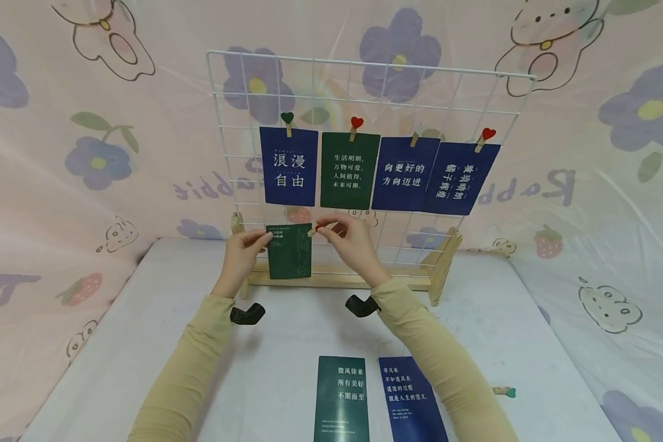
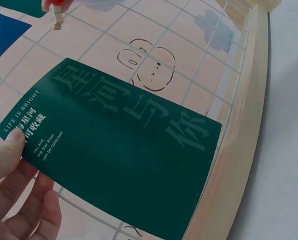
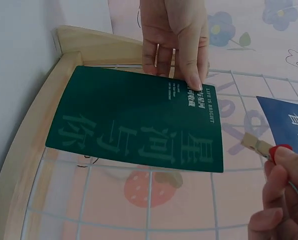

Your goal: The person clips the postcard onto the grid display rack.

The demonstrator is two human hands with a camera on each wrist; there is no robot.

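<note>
My left hand (image 1: 242, 250) pinches a green card (image 1: 290, 253) at its upper left edge, thumb over the printed text. The card hangs in front of the lower part of a white wire grid (image 1: 359, 61). Just right of the card, my right hand (image 1: 349, 240) pinches a small wooden clothespin (image 3: 256, 145) by its end with a red heart. In the right wrist view the clothespin's tip points at the card, with a gap between them. On the grid above hang three blue cards (image 1: 289, 178) and one green card (image 1: 350, 184), clipped by wooden clothespins.
The grid stands on a wooden base (image 1: 337, 278) at the back of the white table (image 1: 287, 344). Nearer lie a green card (image 1: 341, 405) and a blue card (image 1: 411, 408). A clothespin with a green heart (image 1: 505, 391) lies beside my right sleeve. A patterned curtain (image 1: 160, 153) hangs behind.
</note>
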